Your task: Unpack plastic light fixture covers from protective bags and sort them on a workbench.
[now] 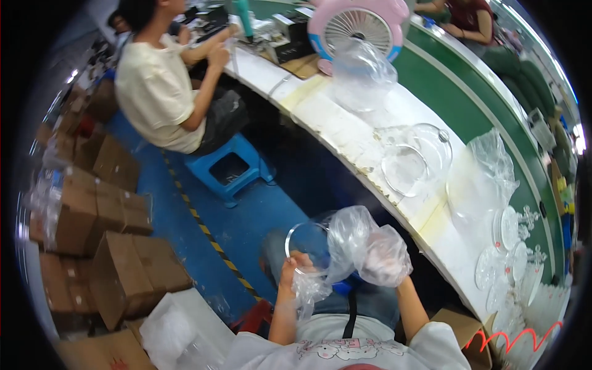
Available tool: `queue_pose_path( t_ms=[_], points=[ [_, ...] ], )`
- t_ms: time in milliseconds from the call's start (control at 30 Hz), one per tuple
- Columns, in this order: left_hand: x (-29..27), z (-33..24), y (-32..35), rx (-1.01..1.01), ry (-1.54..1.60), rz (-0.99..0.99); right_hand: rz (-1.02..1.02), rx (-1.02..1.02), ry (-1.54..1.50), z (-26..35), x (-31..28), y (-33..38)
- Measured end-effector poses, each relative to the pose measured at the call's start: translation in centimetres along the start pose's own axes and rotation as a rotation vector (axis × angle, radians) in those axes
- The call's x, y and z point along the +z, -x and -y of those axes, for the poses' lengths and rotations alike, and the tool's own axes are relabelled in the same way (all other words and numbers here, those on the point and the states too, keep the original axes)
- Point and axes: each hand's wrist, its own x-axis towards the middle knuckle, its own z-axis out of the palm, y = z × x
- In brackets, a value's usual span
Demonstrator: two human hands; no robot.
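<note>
A round clear glass lid sits over my lap, partly wrapped in a crumpled clear plastic bag. My left hand grips the lid's lower rim together with the bag's loose end. My right hand is mostly hidden behind the bag and holds its right side. On the white bench to the right lie two clear glass bowls and several clear glass lids with knobs.
A white workbench curves along a green conveyor. A pink fan stands at its far end. Another person sits on a blue stool at left. Brown cardboard boxes stack on the blue floor. More plastic bags lie on the bench.
</note>
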Motion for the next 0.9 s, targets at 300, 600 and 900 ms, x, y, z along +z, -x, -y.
queue_pose_path(
  t_ms=[300, 600, 900],
  points=[
    [2.6, -5.3, -3.0, -0.073, -0.15, 0.021, -0.187, -0.01, 0.35, 6.4, 0.5, -2.8],
    [14.7, -11.0, -5.1, -0.097, -0.257, 0.09, 0.124, 0.242, -0.072, 22.1, -8.2, -1.0],
    [25.8, -13.5, -7.3, -0.411, -0.305, 0.744, -0.209, 0.374, -0.095, 30.1, -11.6, 4.4]
  ],
)
